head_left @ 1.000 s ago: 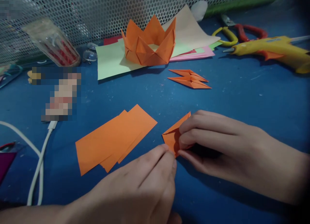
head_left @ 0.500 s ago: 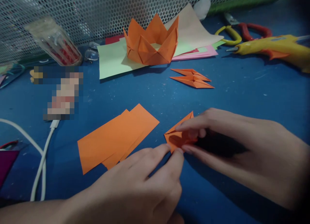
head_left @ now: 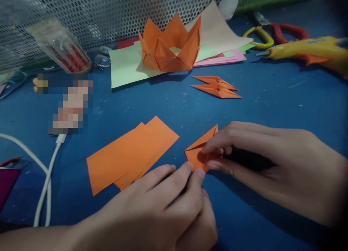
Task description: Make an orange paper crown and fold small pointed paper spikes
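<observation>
A small piece of folded orange paper (head_left: 196, 152) lies on the blue table between my hands. My left hand (head_left: 174, 200) pinches its near corner between thumb and index finger. From the right, my right hand (head_left: 261, 160) presses fingers on the paper's upper face and grips its right side with the thumb, so part of the folds is hidden. To the left lies a stack of flat orange paper strips (head_left: 127, 153), close to my left knuckles. Beyond the paper rest two slim folded orange pieces (head_left: 219, 87), side by side.
An orange paper crown (head_left: 170, 53) stands on coloured sheets (head_left: 123, 70) before a perforated metal panel (head_left: 114, 15). At right are a yellow glue gun (head_left: 301, 51), red-handled tool (head_left: 290, 32) and yellow handle loop (head_left: 261, 37). A jar (head_left: 62, 48) and white cable (head_left: 49, 185) are left.
My right index finger has drawn back slightly across the folded paper, showing more of its slit. My left fingers have shifted slightly at the near corner. The paper stays in about the same place.
</observation>
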Available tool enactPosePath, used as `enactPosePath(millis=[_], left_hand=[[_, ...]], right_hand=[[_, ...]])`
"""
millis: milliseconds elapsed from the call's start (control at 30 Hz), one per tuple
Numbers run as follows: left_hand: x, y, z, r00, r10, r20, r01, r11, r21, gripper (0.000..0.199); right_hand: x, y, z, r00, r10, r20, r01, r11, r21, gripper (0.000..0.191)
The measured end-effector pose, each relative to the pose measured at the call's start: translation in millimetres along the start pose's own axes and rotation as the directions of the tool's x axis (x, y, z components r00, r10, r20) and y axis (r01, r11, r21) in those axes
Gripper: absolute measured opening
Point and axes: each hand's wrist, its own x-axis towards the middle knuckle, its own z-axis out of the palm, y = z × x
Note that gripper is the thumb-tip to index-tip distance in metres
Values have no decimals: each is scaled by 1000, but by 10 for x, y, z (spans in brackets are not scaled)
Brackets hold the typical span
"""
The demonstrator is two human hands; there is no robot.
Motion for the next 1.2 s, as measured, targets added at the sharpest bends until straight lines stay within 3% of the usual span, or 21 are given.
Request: enactPosePath(millis=[133, 267, 333, 433, 667, 833, 1000, 1200], left_hand=[[-22, 43, -62, 998, -33, 49, 33, 999, 7, 39], [-18, 96, -99, 999, -40, 26, 40, 999, -2, 42], [-16, 122, -113, 998, -54, 22, 54, 998, -19, 42], [-26, 160, -143, 995, -98, 8, 98, 995, -33, 44], [-118, 188, -174, 987, -147, -71, 152, 985, 80, 51], [-132, 159, -127, 975, -208, -73, 213, 974, 74, 60], [-102, 166, -78, 974, -207, -92, 213, 975, 62, 67], [-72, 169, -121, 979, -204, 0, 203, 974, 103, 65]], right_hand=[[23, -49, -27, 999, -27, 29, 28, 1000, -14, 17], [53, 6, -185, 997, -80, -20, 74, 980, -187, 28], [73, 32, -259, 990, -135, 45, 142, 960, -242, 30], [118, -9, -293, 982, -170, 77, 181, 968, -171, 26], [148, -191, -167, 992, -120, 38, 124, 985, -118, 23], [11, -226, -47, 998, 48, -50, -50, 998, -49, 25], [-55, -201, -55, 995, 103, 14, -103, 995, 11, 31], [-56, -190, -61, 995, 98, 14, -97, 995, -35, 34]])
